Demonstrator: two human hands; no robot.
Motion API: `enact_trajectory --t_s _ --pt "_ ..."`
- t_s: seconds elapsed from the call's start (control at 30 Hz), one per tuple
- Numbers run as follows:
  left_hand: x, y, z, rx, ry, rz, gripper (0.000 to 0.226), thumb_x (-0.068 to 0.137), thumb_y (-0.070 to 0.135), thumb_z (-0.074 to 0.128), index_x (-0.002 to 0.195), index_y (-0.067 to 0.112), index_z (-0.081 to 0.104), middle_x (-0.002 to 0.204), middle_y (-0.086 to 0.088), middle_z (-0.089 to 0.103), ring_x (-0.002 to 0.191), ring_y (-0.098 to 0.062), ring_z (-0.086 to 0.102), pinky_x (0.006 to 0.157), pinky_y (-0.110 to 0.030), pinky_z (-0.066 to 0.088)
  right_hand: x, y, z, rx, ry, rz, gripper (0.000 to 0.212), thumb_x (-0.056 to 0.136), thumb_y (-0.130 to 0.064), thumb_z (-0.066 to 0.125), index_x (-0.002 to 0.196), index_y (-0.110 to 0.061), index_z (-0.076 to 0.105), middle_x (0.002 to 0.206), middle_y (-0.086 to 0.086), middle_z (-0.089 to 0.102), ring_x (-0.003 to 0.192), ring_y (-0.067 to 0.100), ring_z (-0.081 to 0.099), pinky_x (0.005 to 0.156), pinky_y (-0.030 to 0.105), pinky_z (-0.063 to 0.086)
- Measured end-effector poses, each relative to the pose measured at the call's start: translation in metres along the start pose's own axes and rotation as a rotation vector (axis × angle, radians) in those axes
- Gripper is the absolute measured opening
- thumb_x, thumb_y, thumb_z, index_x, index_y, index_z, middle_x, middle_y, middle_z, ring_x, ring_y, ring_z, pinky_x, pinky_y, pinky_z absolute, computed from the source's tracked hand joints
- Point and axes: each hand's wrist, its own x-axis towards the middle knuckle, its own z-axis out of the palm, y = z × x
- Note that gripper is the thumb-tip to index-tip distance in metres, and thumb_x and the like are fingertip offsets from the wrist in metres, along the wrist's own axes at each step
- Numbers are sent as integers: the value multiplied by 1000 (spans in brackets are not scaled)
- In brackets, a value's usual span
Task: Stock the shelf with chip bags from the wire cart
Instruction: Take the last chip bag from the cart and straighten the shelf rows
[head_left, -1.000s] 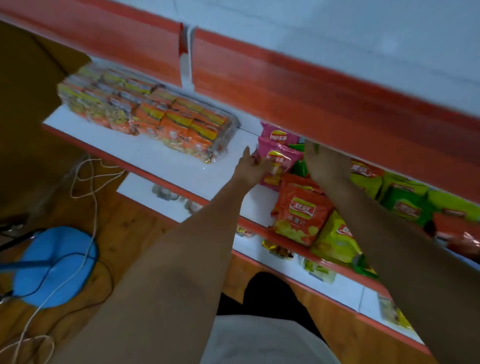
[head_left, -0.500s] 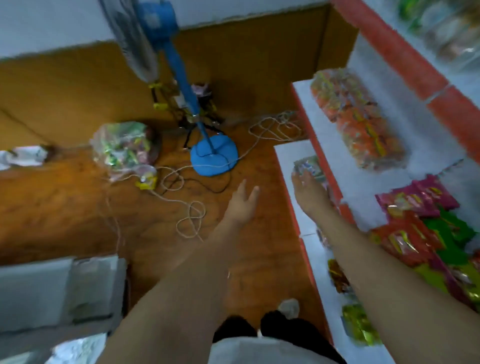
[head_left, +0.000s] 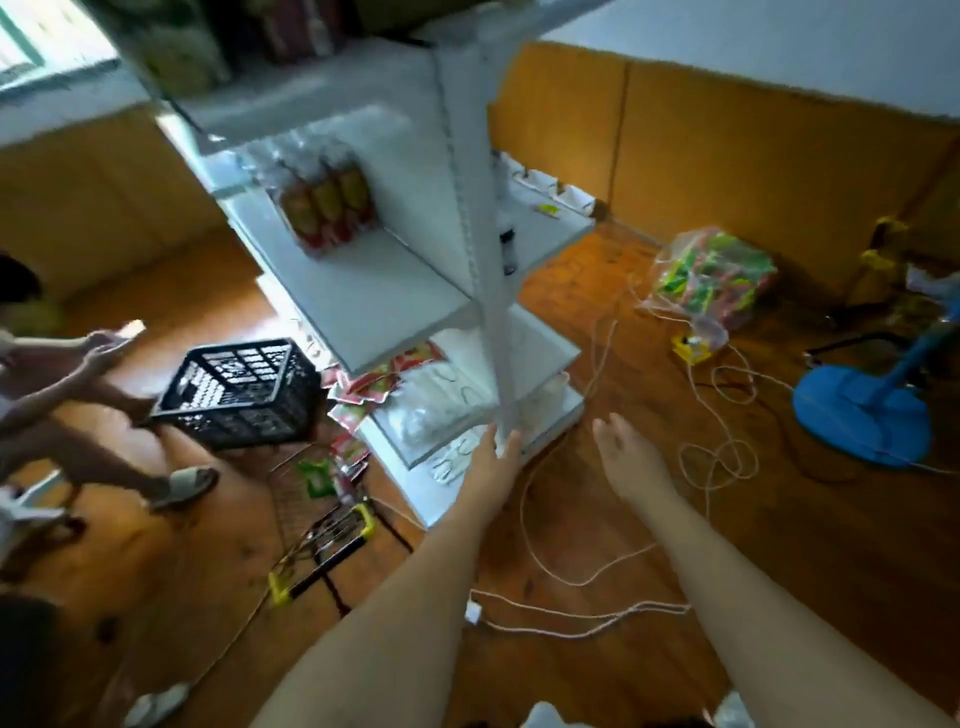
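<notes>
A single wide-angle camera sits on the person's head, looking forward and steeply down. It faces the end of a white shelf, close in front, with the wood floor spreading below. Both forearms reach up from the bottom edge. Straight lines bow toward the edges, and the frame is motion-blurred.

Motion blur softens nearly everything. The packs on the white shelf unit are smeared; their labels cannot be read. The wire cart on the floor is a dark tangle, and the green bag in it is perhaps chips, its print illegible. The seated person is cut off by the left edge, and the blue fan base loses its pole at the right edge. Both forearms run out of the bottom edge.
</notes>
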Motion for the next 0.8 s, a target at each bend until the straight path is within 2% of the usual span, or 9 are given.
enact_trajectory --t_s 0.07,0.17,0.27,0.47,0.63,0.8 --pt "-12 -40 -73 -62 90 -73 71 97 59 40 155 21 24 157 -6 37 142 -26 39 117 -44 32 -5 -55 69 -43 -108 -75 64 98 -56 30 148 -18 34 151 9 42 136 29 41 106 39 35" --pt "-38 -82 -158 -145 212 -148 67 101 52 40 156 21 20 160 -7 30 144 -29 33 116 -44 32 -18 -121 151 -93 -268 -167 62 100 -50 33 150 -14 30 154 10 36 140 29 36 111 40 32" --pt "-53 -125 -217 -160 313 -200 63 103 48 38 156 19 22 158 -5 34 143 -28 35 113 -39 32 -27 -158 212 -235 -366 -227 58 100 -49 33 146 -13 37 149 12 43 134 31 42 106 40 35" --pt "-51 -194 -275 -185 395 -362 68 100 52 41 155 16 26 157 -11 36 143 -28 37 117 -42 31 -6 -182 293 -271 -510 -198 70 94 -61 30 143 -12 41 147 13 46 132 31 44 106 42 37" --pt "-32 -221 -313 -143 374 -503 65 100 52 41 155 20 25 156 -8 38 142 -26 38 116 -40 32 24 -210 355 -267 -590 -135 61 100 -50 33 148 -13 34 150 11 41 137 29 40 109 38 33" --pt "9 -254 -352 -123 324 -557 67 99 54 41 155 24 23 156 -6 38 141 -24 39 116 -44 34 57 -228 419 -308 -632 -117 51 102 -44 31 142 -15 41 140 11 52 126 29 50 96 35 40"
